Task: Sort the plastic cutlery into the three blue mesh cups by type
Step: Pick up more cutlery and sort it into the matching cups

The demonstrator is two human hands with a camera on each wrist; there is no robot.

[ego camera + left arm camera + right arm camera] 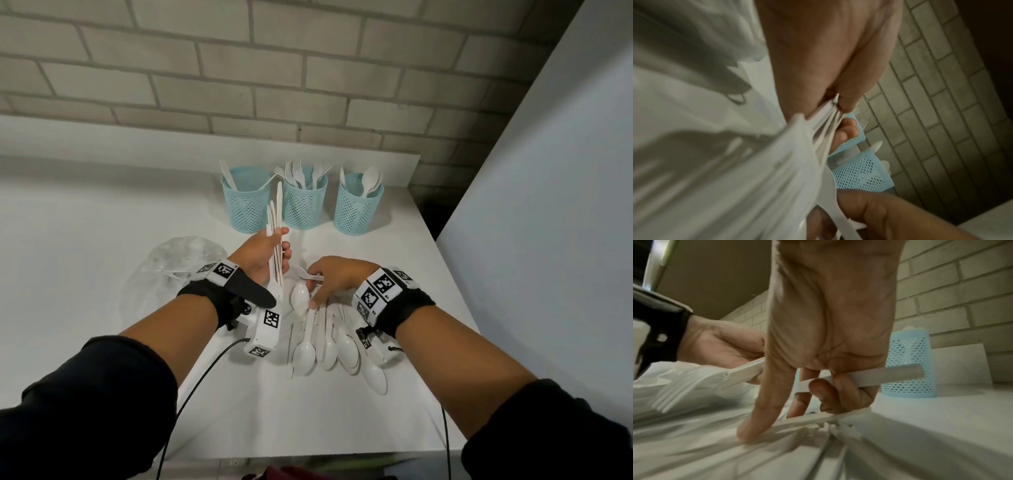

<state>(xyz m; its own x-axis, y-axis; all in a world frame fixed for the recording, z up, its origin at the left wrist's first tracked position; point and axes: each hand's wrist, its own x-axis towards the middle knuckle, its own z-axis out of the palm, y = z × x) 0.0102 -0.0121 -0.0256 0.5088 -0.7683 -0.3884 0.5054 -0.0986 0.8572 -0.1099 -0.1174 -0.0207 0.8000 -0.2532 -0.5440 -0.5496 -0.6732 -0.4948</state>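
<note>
holding a bundle of white plastic knives [276,236], your left hand [265,255] curls thumb and fingers round their handles, blades pointing far toward the cups; in the left wrist view the stacked handles [826,126] fan out under your thumb. your right hand [337,279] sits just right of it, low over the loose pile, its curled inner fingers pinching one white handle [869,375] while the index finger reaches down to touch a handle lying on the table. which kind of piece that pinched handle belongs to cannot be told.

all the cutlery is plain white, thin and matte. the unsorted pile [325,342] lies on the white table [85,274] near you, under and behind your right hand: mostly spoons, bowls toward the near edge, handles running far, overlapping one another.

three pale blue mesh cups stand upright in a row at the far side, close to the brick wall [308,85]. the left cup [246,202] holds a few knives leaning on its rim. the middle cup [305,202] is crowded with forks, tines up. the right cup [358,205] holds spoons, bowls up.

a crumpled clear plastic bag [171,270] lies on the table just left of your left wrist.
</note>
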